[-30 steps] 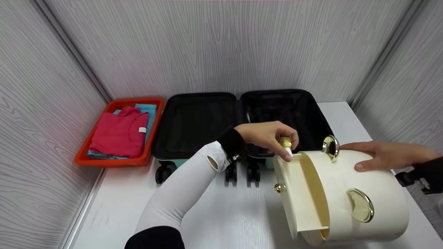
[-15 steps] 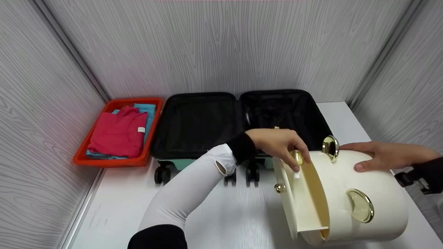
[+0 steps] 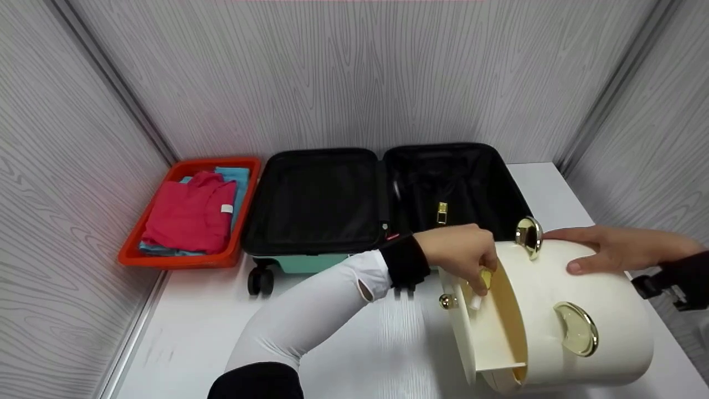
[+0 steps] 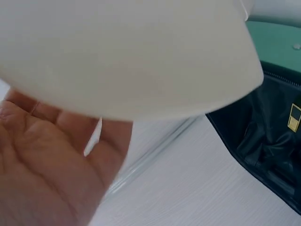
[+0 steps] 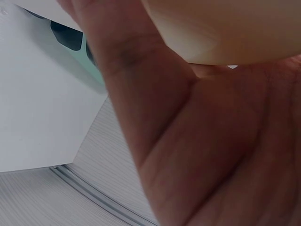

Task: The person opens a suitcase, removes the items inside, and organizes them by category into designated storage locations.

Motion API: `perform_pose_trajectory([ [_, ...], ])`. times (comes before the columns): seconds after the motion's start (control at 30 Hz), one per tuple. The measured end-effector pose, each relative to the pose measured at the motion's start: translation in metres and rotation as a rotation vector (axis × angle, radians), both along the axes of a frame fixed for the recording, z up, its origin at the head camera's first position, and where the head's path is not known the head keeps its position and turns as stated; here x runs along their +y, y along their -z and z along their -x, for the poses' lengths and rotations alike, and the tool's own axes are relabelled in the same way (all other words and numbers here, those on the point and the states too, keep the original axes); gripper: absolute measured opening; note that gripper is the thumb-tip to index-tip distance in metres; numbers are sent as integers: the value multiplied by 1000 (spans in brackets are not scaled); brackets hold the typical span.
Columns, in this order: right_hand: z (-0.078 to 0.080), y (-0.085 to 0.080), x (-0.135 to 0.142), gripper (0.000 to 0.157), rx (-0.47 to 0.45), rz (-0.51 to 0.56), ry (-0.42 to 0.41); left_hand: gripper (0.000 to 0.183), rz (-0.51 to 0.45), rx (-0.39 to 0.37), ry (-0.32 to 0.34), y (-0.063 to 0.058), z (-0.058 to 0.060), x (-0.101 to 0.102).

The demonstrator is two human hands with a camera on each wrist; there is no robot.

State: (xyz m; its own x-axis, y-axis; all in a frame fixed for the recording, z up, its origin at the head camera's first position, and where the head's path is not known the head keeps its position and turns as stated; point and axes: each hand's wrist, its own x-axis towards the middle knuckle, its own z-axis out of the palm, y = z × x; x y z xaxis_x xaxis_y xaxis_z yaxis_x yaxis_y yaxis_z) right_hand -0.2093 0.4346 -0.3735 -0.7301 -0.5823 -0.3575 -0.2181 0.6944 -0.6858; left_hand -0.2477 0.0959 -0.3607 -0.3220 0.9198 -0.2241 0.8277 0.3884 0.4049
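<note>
My left hand (image 3: 462,256) pinches a small gold-and-white tube (image 3: 476,302), white end down, inside the pulled-out drawer (image 3: 498,349) of a cream rounded storage box (image 3: 609,310). What kind of item the tube is cannot be made out. A gold round knob (image 3: 446,301) sits on the drawer's front. On the box's upper surface rests my right hand (image 3: 626,249), thumb laid along it, other fingers partly hidden behind. Close up in the left wrist view, the cream box (image 4: 141,70) covers the fingertips of my left hand (image 4: 51,165).
Behind the box an open suitcase (image 3: 316,205) with black lining lies flat. Its right half holds a small gold-and-black item (image 3: 442,213). At left stands an orange basket (image 3: 130,246) with a folded pink garment (image 3: 191,216) over blue cloth (image 3: 235,174). Panelled walls enclose the white table.
My left hand has carried the tube rightward and down, from the drawer's back edge into the drawer. The gold-and-black item in the suitcase has come into view. My right hand stays put.
</note>
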Motion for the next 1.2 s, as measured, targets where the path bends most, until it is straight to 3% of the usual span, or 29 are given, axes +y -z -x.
perform_pose_trajectory([
  [0.13, -1, -2, -3, 68, -26, 20, 3, 25, 8, -22, -8, 7, 0, 2],
  [0.3, 0, -2, -4, 67, -64, 56, -3, 15, 29, -31, -108, 10, -2, 3],
  [0.43, 1, -1, -2, 70, -35, 29, 3, 34, 26, -33, -148, 10, -4, 3],
  [0.53, 1, 0, 0, 71, -14, 12, 7, 49, -17, -52, -142, 10, -3, 0],
  [0.6, 1, 1, 0, 71, -14, 9, 7, 44, -76, -80, -143, 11, -1, -5],
  [0.73, 1, 1, -1, 72, -17, 29, -1, 22, -244, -146, -166, 12, 3, -22],
  [1.0, 0, 2, 0, 71, 22, 32, -3, 19, -576, -158, -266, 18, 7, -74],
  [1.1, 0, 3, 0, 71, 37, 28, 0, 22, -602, -153, -276, 27, 5, -92],
  [1.2, 0, 3, -1, 70, 31, 36, 0, 23, -521, -138, -231, 39, 0, -106],
])
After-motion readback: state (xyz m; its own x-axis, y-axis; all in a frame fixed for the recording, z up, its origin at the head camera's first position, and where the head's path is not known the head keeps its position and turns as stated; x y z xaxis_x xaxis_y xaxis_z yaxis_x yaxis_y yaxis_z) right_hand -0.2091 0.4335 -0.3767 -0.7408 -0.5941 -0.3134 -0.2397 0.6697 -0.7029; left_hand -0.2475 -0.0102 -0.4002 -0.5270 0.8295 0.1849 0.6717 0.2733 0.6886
